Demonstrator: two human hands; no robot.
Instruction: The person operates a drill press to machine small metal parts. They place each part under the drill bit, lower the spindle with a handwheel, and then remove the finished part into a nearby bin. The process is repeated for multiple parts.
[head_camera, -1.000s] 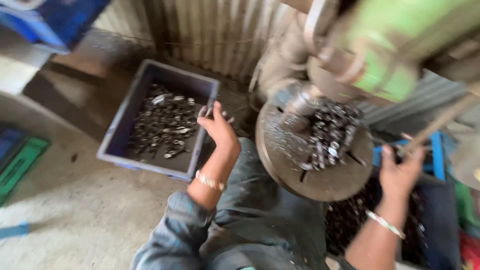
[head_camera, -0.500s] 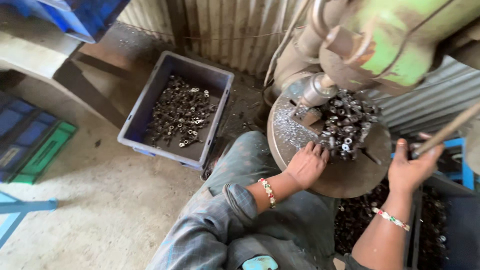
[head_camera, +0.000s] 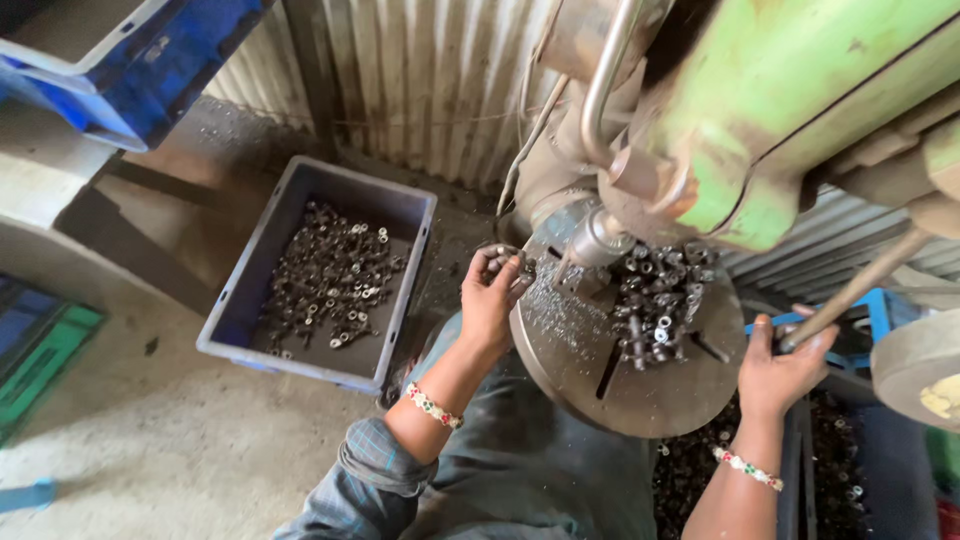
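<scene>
My left hand (head_camera: 492, 296) is at the left rim of the round drill table (head_camera: 590, 370), its fingers closed on a small dark metal piece (head_camera: 497, 256). A pile of small metal rings (head_camera: 655, 292) lies on the table under the chuck (head_camera: 597, 238) of the green drill press (head_camera: 790, 110). My right hand (head_camera: 780, 365) grips the end of the feed lever (head_camera: 860, 285) at the right of the table.
A grey-blue crate (head_camera: 405, 215) with several metal pieces stands on the floor at the left. A dark bin of parts (head_camera: 700, 470) sits below the table. Blue crates (head_camera: 120, 70) at the top left, corrugated wall (head_camera: 430, 90) behind, a green crate (head_camera: 40, 365) far left.
My left hand has lifted off the table face and moved to its left rim with a small piece in its fingers. The view has shifted slightly; my right hand stays on the lever.
</scene>
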